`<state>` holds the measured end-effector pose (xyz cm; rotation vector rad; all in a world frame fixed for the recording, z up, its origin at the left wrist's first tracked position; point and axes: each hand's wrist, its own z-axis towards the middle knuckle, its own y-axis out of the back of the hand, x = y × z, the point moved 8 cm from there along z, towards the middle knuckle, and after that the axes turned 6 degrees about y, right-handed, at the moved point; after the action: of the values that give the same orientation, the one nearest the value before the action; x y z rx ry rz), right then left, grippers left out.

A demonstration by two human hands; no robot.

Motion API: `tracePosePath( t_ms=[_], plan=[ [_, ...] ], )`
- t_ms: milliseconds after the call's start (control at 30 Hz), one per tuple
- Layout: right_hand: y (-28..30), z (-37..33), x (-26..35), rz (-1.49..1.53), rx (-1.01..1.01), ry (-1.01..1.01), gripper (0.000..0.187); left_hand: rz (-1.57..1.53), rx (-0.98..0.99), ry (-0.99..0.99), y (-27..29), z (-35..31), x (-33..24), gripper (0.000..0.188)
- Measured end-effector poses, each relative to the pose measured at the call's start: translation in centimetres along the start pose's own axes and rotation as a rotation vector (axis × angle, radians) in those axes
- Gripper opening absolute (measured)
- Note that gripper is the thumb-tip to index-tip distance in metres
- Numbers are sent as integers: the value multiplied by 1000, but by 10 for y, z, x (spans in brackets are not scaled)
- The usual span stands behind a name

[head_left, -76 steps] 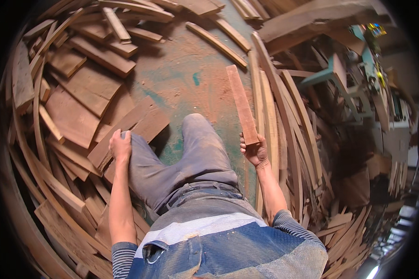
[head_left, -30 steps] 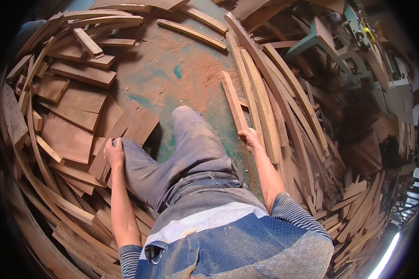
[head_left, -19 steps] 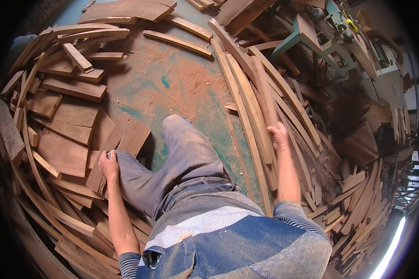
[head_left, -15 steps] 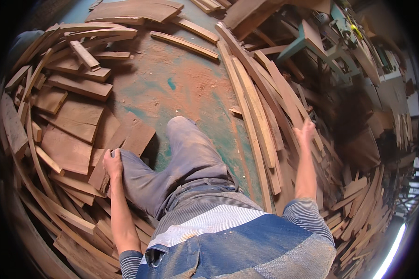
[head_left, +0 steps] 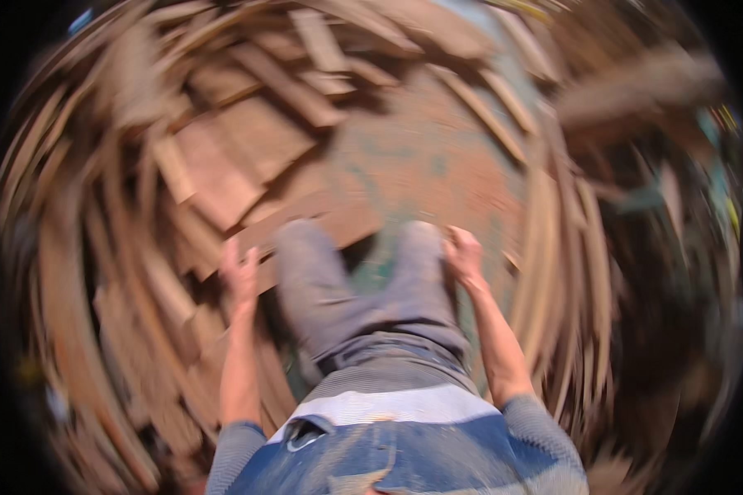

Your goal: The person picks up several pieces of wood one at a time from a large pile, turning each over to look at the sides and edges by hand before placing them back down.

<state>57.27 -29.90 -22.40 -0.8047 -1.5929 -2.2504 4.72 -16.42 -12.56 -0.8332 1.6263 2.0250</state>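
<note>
My left hand [head_left: 239,271] is beside my left knee, over the edge of a brown board [head_left: 351,221] that lies under that knee. Its fingers are apart and hold nothing. My right hand [head_left: 464,254] is at the outer side of my right knee, fingers curled in, with nothing visible in them. Ahead of the left hand lie wide flat boards [head_left: 260,136] in a loose stack. Motion blurs much of the picture, and whether the left fingers touch the board is not clear.
Long narrow planks [head_left: 543,256] run along my right side. More long strips [head_left: 74,272] curve around my left. A dusty green floor [head_left: 437,157] with reddish sawdust stretches ahead, with thin sticks [head_left: 480,111] on it. At the far right, machinery parts [head_left: 664,190] are blurred.
My view has turned to the left. The right hand has come away from the long planks to my right knee; the left hand has lifted off the left knee and its fingers have spread.
</note>
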Motion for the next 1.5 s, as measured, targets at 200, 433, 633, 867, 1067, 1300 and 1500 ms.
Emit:
tracePosePath(
  t_ms=[200,433,633,867,1067,1300,1500],
  plan=[
    [-66,42,94,234,204,128,33,367,-467,-100,152,1,15,44],
    [-88,8,78,215,253,132,36,438,-420,333,192,-9,124,67],
    [-83,10,68,202,274,63,34,252,-183,663,168,22,148,96],
    [-78,11,77,159,277,69,33,452,-621,428,266,2,163,63],
    [-85,10,72,62,296,124,32,430,-236,736,275,-37,202,68],
    [-85,8,69,82,291,133,29,85,-202,611,254,-47,167,65],
    [-83,9,81,22,320,163,30,-620,62,619,192,-62,133,61]
  ],
)
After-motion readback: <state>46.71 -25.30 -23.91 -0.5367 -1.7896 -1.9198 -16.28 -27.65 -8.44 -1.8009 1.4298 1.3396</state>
